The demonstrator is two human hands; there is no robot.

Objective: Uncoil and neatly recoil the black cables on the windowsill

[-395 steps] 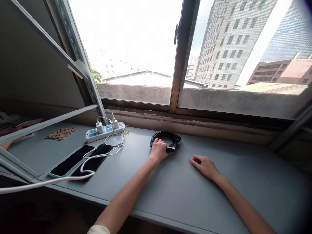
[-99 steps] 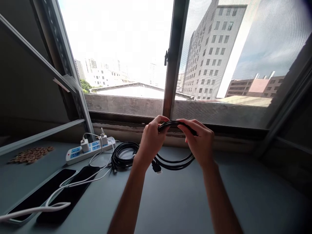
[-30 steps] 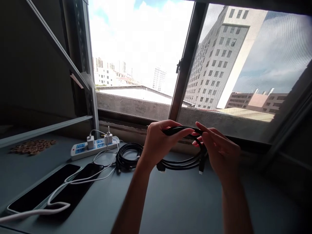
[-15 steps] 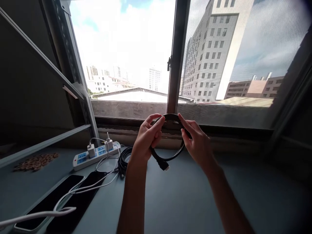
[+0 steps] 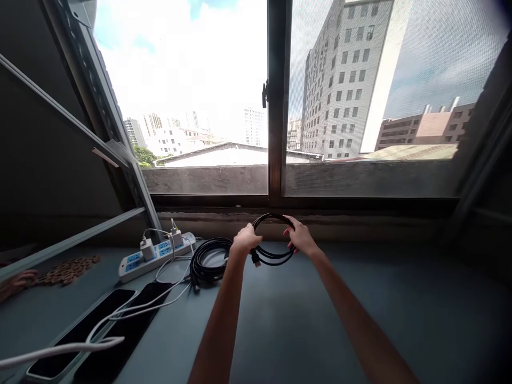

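Black coil [image 5: 272,215] at frame centre, a ring without clear long axis, between left hand [image 5: 245,238], grasping its left side, and right hand [image 5: 302,238], grasping its right; neither is nearer. Second coil [image 5: 195,265] lies left of centre.

Two black cable coils [image 5: 274,215]: one between the two hands [image 5: 245,238], one left of them. Farther left: two phones [image 5: 76,333], two chargers [image 5: 147,249], one power strip [image 5: 160,258], brown pieces [image 5: 68,270] too many to count.

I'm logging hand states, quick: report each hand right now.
Left hand: closed, holding the left side of the coiled black cable.
Right hand: closed, holding the same coil's right side.
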